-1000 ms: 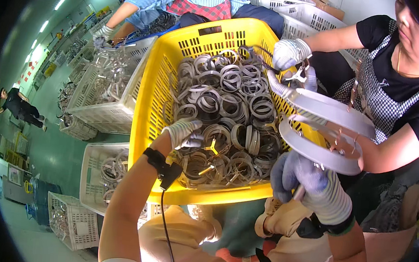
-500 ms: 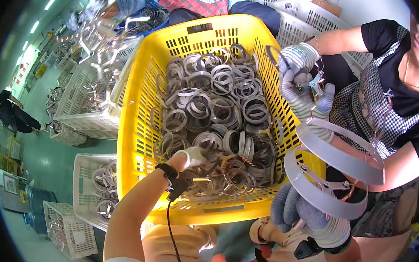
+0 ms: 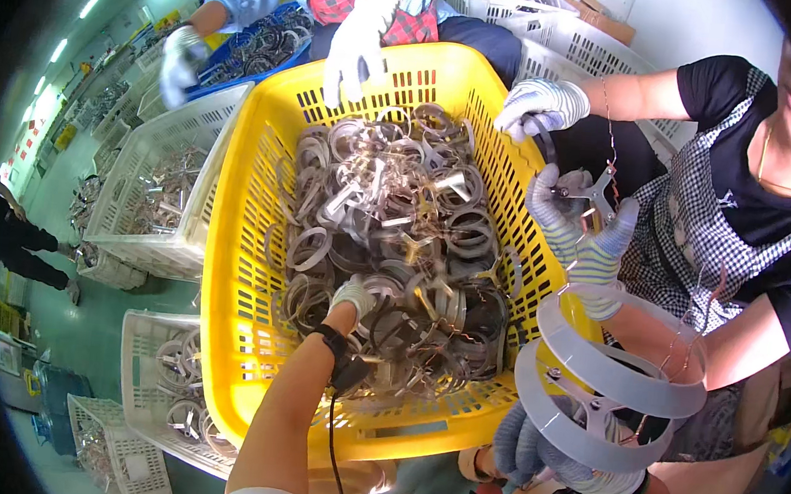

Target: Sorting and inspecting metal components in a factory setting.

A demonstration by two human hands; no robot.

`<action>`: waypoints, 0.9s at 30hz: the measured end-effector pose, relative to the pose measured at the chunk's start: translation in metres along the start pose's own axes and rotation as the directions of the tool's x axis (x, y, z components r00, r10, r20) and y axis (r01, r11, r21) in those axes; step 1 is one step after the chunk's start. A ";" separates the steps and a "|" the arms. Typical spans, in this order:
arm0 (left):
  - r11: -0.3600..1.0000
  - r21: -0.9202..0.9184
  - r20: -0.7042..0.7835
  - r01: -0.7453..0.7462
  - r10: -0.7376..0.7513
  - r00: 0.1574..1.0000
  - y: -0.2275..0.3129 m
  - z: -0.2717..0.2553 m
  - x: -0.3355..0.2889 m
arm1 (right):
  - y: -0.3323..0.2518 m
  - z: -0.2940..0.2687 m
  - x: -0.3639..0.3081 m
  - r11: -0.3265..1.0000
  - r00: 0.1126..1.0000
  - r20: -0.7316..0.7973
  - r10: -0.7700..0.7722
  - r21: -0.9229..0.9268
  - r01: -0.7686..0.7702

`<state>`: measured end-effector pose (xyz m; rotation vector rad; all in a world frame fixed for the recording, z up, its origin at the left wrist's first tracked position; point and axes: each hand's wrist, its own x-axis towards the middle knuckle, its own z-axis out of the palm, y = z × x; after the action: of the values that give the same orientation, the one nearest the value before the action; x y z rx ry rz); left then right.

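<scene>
My left hand (image 3: 352,297), in a white glove, reaches into a heap of grey metal rings (image 3: 309,249) inside a yellow basket (image 3: 220,326). It touches the rings; its fingers are partly hidden among them. On the right, my gloved right hand (image 3: 565,451) is closed on a pale ring (image 3: 576,430) with a three-armed bracket (image 3: 597,407) inside it. A second pale ring (image 3: 618,371) sits above it, overlapping. Loose three-armed brackets (image 3: 362,193) lie on top of the heap.
A co-worker at the right holds a bracket (image 3: 590,195) in one gloved hand and a dark ring (image 3: 545,138) in the other. Another co-worker's glove (image 3: 355,53) hangs over the basket's far rim. White crates (image 3: 150,242) with metal parts stand at the left.
The far co-worker's bundle of brackets has gone from their hands, and brackets now lie on the ring heap. My left hand stays in the basket; my right hand has shifted slightly down and left.
</scene>
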<state>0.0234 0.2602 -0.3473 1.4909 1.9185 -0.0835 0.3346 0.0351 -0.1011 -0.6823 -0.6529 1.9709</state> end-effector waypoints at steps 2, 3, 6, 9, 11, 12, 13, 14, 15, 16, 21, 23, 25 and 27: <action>0.999 0.022 -0.042 0.031 -0.031 0.999 -0.007 -0.013 -0.016 | 0.016 -0.023 -0.019 0.980 0.999 0.020 0.025 0.196 -0.028; 0.992 0.119 -0.071 0.028 -0.020 0.997 -0.016 -0.016 -0.019 | 0.015 -0.018 -0.014 0.978 0.999 0.041 0.030 0.204 -0.038; 0.999 0.050 -0.029 0.018 -0.017 0.999 0.000 -0.036 -0.038 | -0.004 0.010 0.012 0.873 0.993 0.026 -0.116 -0.474 0.114; 0.998 0.061 -0.069 0.027 -0.023 0.997 0.009 -0.055 -0.055 | -0.023 0.039 0.028 0.731 0.991 0.043 -0.125 -0.672 0.121; 0.995 -0.055 -0.123 -0.083 0.075 0.989 -0.017 -0.065 -0.057 | -0.036 0.059 0.037 0.856 0.973 0.229 -0.039 -0.494 0.151; 0.963 -0.167 -0.165 -0.214 0.187 0.968 -0.013 -0.072 -0.066 | -0.032 0.061 0.038 0.856 0.971 0.233 -0.051 -0.491 0.163; 0.963 -0.157 -0.174 -0.219 0.191 0.966 -0.010 -0.081 -0.076 | -0.026 0.060 0.040 0.846 0.971 0.235 -0.052 -0.506 0.168; 0.902 -0.350 -0.166 -0.253 0.206 0.964 -0.011 -0.092 -0.087 | -0.022 0.062 0.040 0.837 0.970 0.239 -0.052 -0.520 0.173; 0.801 -0.531 -0.152 -0.277 0.232 0.961 0.000 -0.106 -0.107 | -0.032 0.071 0.035 0.535 0.952 0.288 -0.105 -0.790 0.298; 0.666 -0.687 -0.145 -0.291 0.267 0.953 0.013 -0.120 -0.130 | -0.024 0.059 0.034 0.453 0.949 0.306 -0.076 -0.837 0.306; 0.193 -0.899 -0.269 -0.393 0.465 0.844 0.063 -0.145 -0.274 | -0.026 0.059 0.027 -0.402 0.741 0.562 -0.367 -0.814 0.419; 0.145 -0.894 -0.310 -0.424 0.484 0.818 0.079 -0.146 -0.321 | -0.024 0.059 0.026 -0.757 0.593 0.716 -0.367 -0.601 0.256; 0.104 -0.861 -0.396 -0.498 0.478 0.784 0.078 -0.140 -0.355 | 0.002 0.042 0.038 -0.940 0.603 0.761 -0.242 -0.338 0.050; 0.098 -0.811 -0.481 -0.576 0.448 0.753 0.088 -0.131 -0.369 | 0.002 0.042 0.038 -0.895 0.549 0.784 -0.289 -0.425 0.137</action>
<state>0.0730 0.0430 -0.0136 1.1395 0.9086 1.3082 0.2886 0.0608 -0.0801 -0.9875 -2.3086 -0.7465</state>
